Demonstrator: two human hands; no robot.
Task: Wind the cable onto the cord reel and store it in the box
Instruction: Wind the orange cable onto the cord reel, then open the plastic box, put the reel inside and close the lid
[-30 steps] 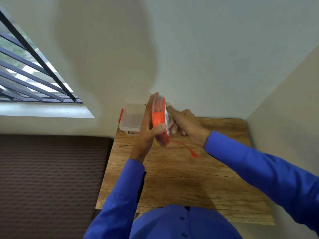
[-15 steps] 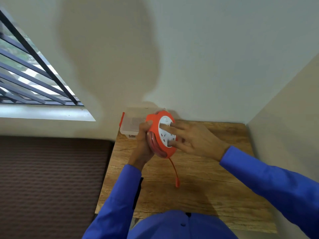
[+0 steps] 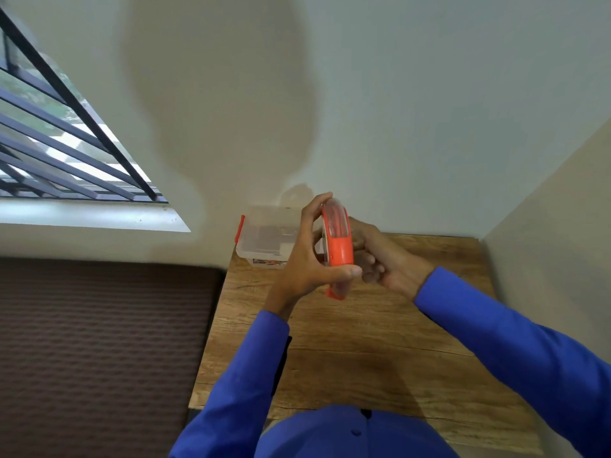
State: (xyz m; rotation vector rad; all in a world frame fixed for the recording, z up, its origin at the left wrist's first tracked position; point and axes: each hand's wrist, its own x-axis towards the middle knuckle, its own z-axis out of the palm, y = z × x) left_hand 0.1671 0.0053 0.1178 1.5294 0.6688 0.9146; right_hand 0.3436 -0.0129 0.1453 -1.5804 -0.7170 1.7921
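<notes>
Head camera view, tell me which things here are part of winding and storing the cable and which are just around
Part of the job:
- cord reel, orange, held on edge
- left hand gripping the reel
- right hand behind the reel
- clear box with red latch, at the table's far corner

Just around:
- wooden table
- barred window
- brown textured surface

Cord reel (image 3: 338, 244): orange plastic, round, flat body; held edge-on above the wooden table, standing upright on its rim, so its faces point left and right. Clear window along the upper rim.

Cable (image 3: 336, 217): orange, wound in turns inside the reel, visible through the clear upper rim. A short orange end (image 3: 334, 294) projects below the reel's bottom edge; whether it is plug or cord cannot be told.

Box (image 3: 266, 241): clear plastic storage container, rectangular, with an orange latch on its left end; stands at the table's far left corner against the wall, just behind and left of the reel. Lid state unclear.
</notes>
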